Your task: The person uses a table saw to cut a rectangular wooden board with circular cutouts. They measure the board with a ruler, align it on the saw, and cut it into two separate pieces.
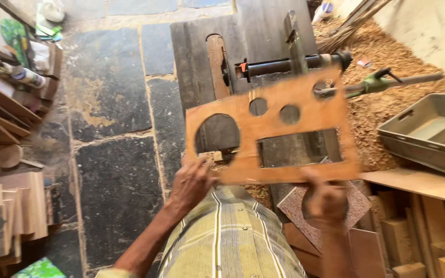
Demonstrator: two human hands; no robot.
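I hold a thin orange-brown plywood panel (279, 136) flat in front of me, over a dark wooden work table (197, 56). The panel has a large rounded cutout at the left, two small round holes, a rectangular opening and a smaller hole at the upper right. My left hand (191, 183) grips its lower left edge, thumb on top. My right hand (325, 198) grips the lower right edge from below. My checked shirt (233, 237) fills the bottom middle.
A black clamp bar (289, 65) and a green-handled tool (382, 82) lie on the table. Sawdust (387, 51) is heaped at the right beside a grey plastic crate (428, 134). Wood blocks (11, 206) stack at the left and lower right; dark stone floor (114, 190) lies between.
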